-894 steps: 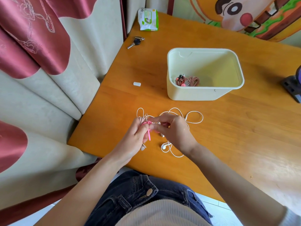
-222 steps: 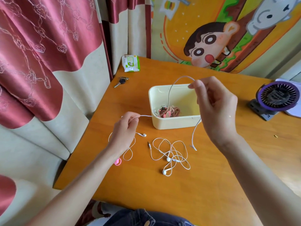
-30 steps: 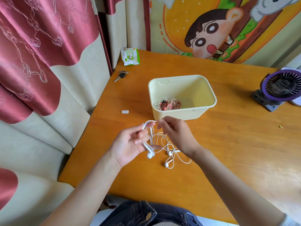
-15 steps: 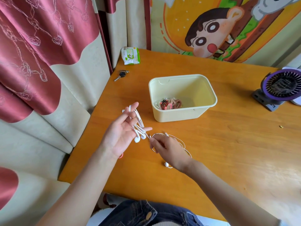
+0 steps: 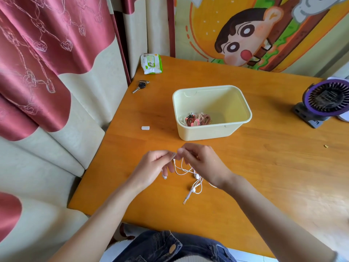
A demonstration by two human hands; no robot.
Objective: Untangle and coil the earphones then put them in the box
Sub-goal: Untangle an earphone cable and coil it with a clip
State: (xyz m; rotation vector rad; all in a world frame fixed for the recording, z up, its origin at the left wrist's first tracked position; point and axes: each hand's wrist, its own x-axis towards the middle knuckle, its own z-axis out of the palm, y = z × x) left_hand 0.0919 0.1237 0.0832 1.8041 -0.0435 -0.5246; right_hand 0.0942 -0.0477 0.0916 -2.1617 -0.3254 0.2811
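Since half a second ago the left hand [image 5: 151, 167] has dropped from its raised, spread pose and the right hand [image 5: 204, 163] has come up to meet it; both now pinch the white earphones [image 5: 194, 188] at one spot, fingertips nearly touching, above the table [image 5: 264, 167]; the slack hangs from that pinch and trails back toward the person, ending at the jack plug [image 5: 186, 200] (lying flat, slightly right); the box [image 5: 209, 136] sits just beyond the hands, nearer the right one, so a finished coil would probably travel forward.

We see dark blue jeans [image 5: 160, 246] with a round shiny button [image 5: 172, 248]. A pale knitted top [image 5: 190, 259] sits at the waist. Both arms [image 5: 98, 214] are bare, and a bit of pale sleeve [image 5: 340, 258] shows on the right one.
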